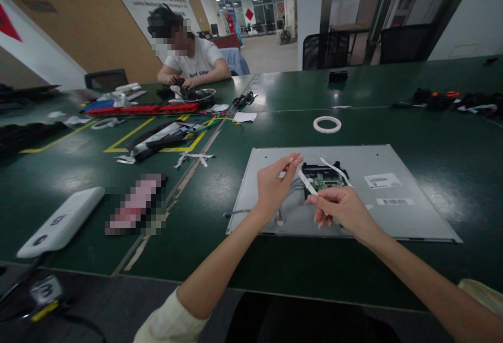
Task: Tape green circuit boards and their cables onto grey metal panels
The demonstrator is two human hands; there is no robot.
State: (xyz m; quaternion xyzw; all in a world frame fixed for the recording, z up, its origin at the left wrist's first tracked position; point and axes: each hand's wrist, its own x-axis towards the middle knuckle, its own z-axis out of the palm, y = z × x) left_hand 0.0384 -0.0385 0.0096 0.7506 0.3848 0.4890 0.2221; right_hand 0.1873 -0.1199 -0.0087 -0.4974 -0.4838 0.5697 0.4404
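Observation:
A short white strip of tape (307, 182) stretches between my two hands above a grey flat metal panel (393, 175). My right hand (340, 206) pinches its lower end between thumb and forefinger. At the upper end, the fingertips of my left hand (277, 183) are pressed together on the strip. Behind the hands, a black-framed green circuit board (326, 183) sits on the panel, partly covered by them. Another thin white strip (334, 169) curves over the board's right side. Grey cables (296, 188) run from the board behind my left hand.
Beyond the panel lies a white tape roll (327, 125). Left on the green table (220, 248) are a white power bank-like device (61, 222), a blurred pink object (135, 204), tape scraps (194, 159) and a black-and-silver bundle (163, 138). A person (192, 60) sits across, handling dark parts.

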